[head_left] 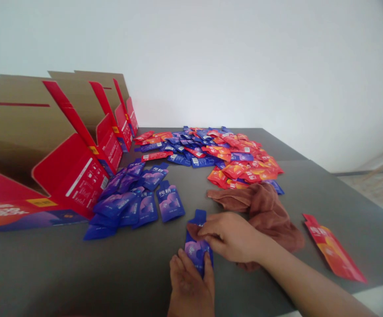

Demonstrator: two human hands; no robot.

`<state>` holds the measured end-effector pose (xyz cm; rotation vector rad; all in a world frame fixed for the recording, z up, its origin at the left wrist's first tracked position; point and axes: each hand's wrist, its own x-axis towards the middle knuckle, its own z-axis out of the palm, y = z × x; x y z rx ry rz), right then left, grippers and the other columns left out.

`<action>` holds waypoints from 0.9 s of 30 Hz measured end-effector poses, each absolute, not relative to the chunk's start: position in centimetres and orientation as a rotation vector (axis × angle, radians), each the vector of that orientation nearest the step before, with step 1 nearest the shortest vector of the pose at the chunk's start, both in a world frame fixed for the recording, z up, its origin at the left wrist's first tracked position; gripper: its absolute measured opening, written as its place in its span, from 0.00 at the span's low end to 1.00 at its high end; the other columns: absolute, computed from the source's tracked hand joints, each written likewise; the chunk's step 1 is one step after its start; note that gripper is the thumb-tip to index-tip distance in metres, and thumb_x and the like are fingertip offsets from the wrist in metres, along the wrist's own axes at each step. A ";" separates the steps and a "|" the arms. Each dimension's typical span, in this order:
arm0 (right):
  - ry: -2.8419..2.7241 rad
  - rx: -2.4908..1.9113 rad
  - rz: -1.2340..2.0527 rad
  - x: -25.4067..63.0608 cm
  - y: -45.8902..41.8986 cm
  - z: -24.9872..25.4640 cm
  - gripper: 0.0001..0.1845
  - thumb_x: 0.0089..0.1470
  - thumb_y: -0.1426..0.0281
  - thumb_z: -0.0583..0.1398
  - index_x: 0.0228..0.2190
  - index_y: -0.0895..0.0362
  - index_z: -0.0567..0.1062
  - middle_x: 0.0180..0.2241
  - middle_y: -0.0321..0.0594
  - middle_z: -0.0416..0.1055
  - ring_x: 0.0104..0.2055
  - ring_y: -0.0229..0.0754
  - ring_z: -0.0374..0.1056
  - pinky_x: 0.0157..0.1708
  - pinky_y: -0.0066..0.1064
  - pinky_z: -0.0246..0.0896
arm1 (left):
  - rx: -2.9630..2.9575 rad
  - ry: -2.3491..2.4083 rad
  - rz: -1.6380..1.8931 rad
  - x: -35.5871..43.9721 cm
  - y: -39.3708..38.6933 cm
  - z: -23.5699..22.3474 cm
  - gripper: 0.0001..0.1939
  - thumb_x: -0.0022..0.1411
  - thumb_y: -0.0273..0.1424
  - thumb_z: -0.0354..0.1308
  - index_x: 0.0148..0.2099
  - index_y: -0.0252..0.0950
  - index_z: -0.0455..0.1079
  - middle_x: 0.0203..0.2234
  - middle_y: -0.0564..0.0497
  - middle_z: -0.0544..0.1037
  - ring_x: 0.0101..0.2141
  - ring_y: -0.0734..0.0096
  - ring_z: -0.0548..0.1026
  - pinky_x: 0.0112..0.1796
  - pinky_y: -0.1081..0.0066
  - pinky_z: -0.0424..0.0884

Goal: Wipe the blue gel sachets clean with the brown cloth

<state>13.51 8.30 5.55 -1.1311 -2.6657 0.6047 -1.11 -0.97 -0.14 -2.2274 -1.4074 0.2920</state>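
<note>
A blue pouch point(196, 251) with purple shapes lies flat on the grey table, its narrow spout end pointing away from me. Near its bottom end my left hand point(191, 279) grips the pouch between thumb and fingers. My right hand point(233, 237) is closed on a corner of a brown cloth point(270, 215) and presses it against the pouch's upper part. Most of the cloth lies bunched behind and beside my right wrist. Just up and left of the held pouch is another blue pouch point(171, 201), lying face up.
Red open boxes point(86, 176) stand in a row at left. Beside them is a heap of blue pouches point(125, 198). A mixed pile of red and blue pouches point(211, 147) spreads across the back. One red pouch point(333, 248) lies at right near the table edge.
</note>
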 end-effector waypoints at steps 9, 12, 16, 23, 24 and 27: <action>-2.644 -1.208 0.569 13.7 8.6 5.5 0.11 0.54 0.73 0.52 0.35 0.54 0.74 0.32 0.37 0.71 0.34 0.37 0.65 0.33 0.26 0.52 | -2.206 -1.396 0.321 -1.0 -0.9 0.3 0.31 0.50 0.17 0.54 0.53 0.50 0.59 0.40 0.35 0.77 0.39 0.53 0.75 0.41 0.55 0.69; -2.714 -0.991 0.670 13.5 8.1 5.8 0.11 0.52 0.74 0.53 0.36 0.54 0.74 0.33 0.36 0.71 0.34 0.36 0.65 0.32 0.25 0.52 | -2.225 -1.419 0.337 -0.8 -0.9 0.5 0.31 0.50 0.17 0.54 0.52 0.51 0.60 0.40 0.34 0.76 0.40 0.52 0.74 0.42 0.54 0.69; -2.777 -0.773 0.773 13.3 7.8 5.8 0.12 0.50 0.75 0.54 0.36 0.54 0.74 0.33 0.34 0.72 0.36 0.35 0.65 0.34 0.25 0.52 | -2.275 -1.476 0.365 -0.7 -0.9 0.5 0.29 0.50 0.18 0.54 0.51 0.51 0.62 0.41 0.33 0.76 0.41 0.51 0.74 0.42 0.53 0.68; -2.625 -1.229 0.552 13.6 8.7 5.1 0.13 0.55 0.72 0.52 0.37 0.53 0.74 0.34 0.38 0.71 0.35 0.38 0.65 0.34 0.27 0.52 | -2.247 -1.445 0.328 -0.9 -1.0 0.4 0.30 0.51 0.17 0.53 0.53 0.49 0.59 0.41 0.33 0.76 0.41 0.53 0.74 0.42 0.54 0.68; -2.608 -1.271 0.531 13.6 8.9 5.0 0.13 0.55 0.72 0.51 0.38 0.53 0.74 0.34 0.39 0.71 0.36 0.38 0.65 0.35 0.27 0.52 | -2.240 -1.435 0.327 -1.0 -0.9 0.5 0.30 0.51 0.17 0.53 0.53 0.49 0.59 0.41 0.33 0.76 0.41 0.53 0.74 0.42 0.54 0.69; -2.585 -1.321 0.500 13.7 9.0 4.8 0.13 0.56 0.72 0.50 0.37 0.54 0.74 0.34 0.39 0.71 0.38 0.39 0.65 0.37 0.27 0.52 | -2.226 -1.412 0.333 -1.0 -0.9 0.6 0.31 0.50 0.17 0.53 0.53 0.50 0.59 0.40 0.33 0.76 0.40 0.53 0.75 0.42 0.56 0.69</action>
